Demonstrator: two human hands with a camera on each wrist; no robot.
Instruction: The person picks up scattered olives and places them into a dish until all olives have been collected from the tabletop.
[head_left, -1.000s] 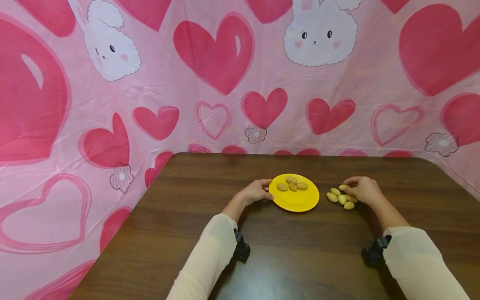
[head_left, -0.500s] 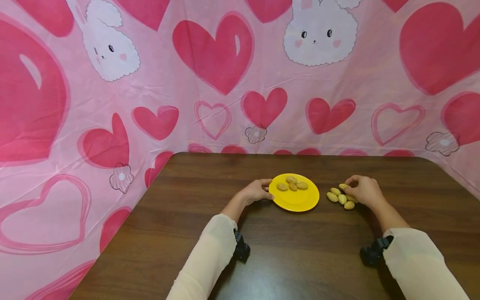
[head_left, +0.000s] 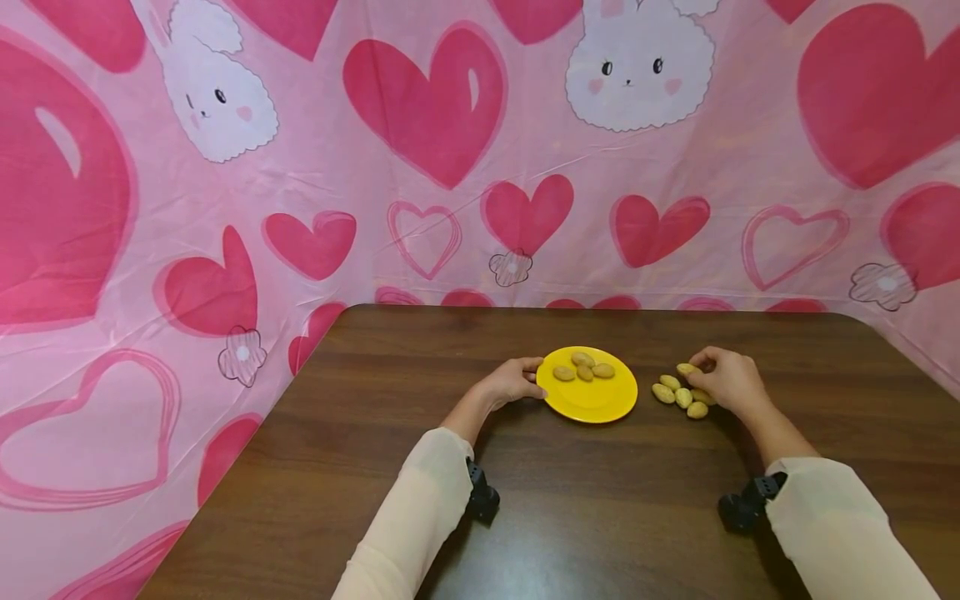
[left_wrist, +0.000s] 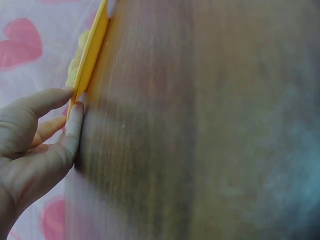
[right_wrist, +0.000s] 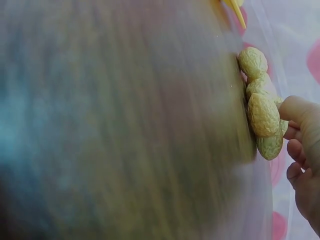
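My left hand (head_left: 510,382) grips the left rim of a round yellow plate (head_left: 592,408). In the left wrist view the thumb and fingers of this hand (left_wrist: 35,145) meet at the plate's edge (left_wrist: 92,55). Several small, wrinkled, yellow-brown potatoes (head_left: 584,372) lie on the plate's far half. Right of the plate, my right hand (head_left: 727,382) pinches one potato (head_left: 685,369) by its right end, at the far side of a small pile of potatoes (head_left: 683,398). In the right wrist view the pile (right_wrist: 263,115) partly hides the fingertips.
The brown wooden table (head_left: 420,500) carries the plate and the pile, a short gap apart. A pink cloth (head_left: 442,242) with hearts and rabbits hangs behind the table and along its left side. Black cameras (head_left: 483,493) sit at both wrists.
My right hand has drawn the pinched potato slightly up and away from the pile. The left hand and the plate have stayed in place.
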